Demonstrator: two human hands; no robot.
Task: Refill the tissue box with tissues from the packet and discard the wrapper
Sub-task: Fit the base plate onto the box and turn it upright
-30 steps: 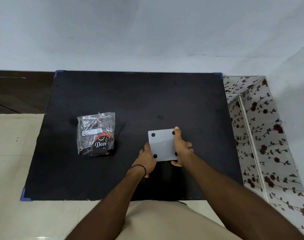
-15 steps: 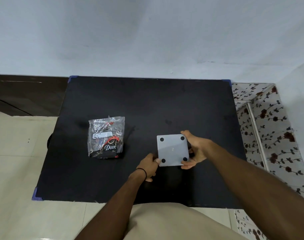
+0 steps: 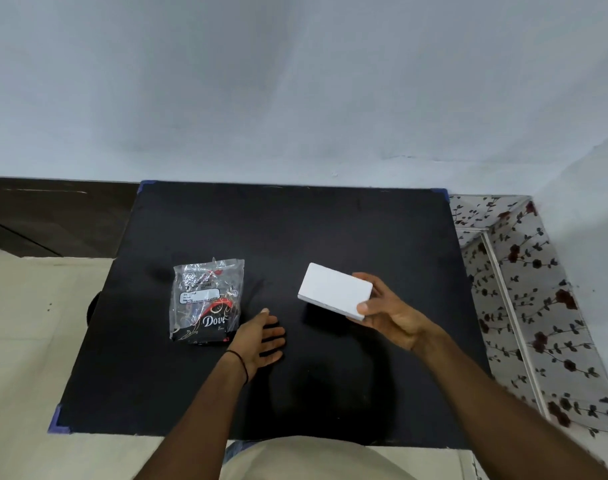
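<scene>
A white tissue box [image 3: 334, 294] is held tilted above the black table [image 3: 295, 230], a plain white face turned up. My right hand [image 3: 389, 311] grips its right end, thumb on the near corner. My left hand [image 3: 261, 336] hovers flat and open over the table, just right of the tissue packet and apart from the box. The tissue packet [image 3: 205, 301] lies flat on the left part of the table: clear plastic over a black, red-printed pack with "Dove" lettering.
The table stands against a pale wall [image 3: 295, 98]. A dark wooden skirting [image 3: 53, 216] runs at the left, beige floor tiles [image 3: 28, 323] lie below it. A floral-patterned surface [image 3: 524, 306] borders the table's right side.
My left hand let go of the box and dropped left toward the packet. My right hand lifted and turned the box; the face with four black dots no longer shows.
</scene>
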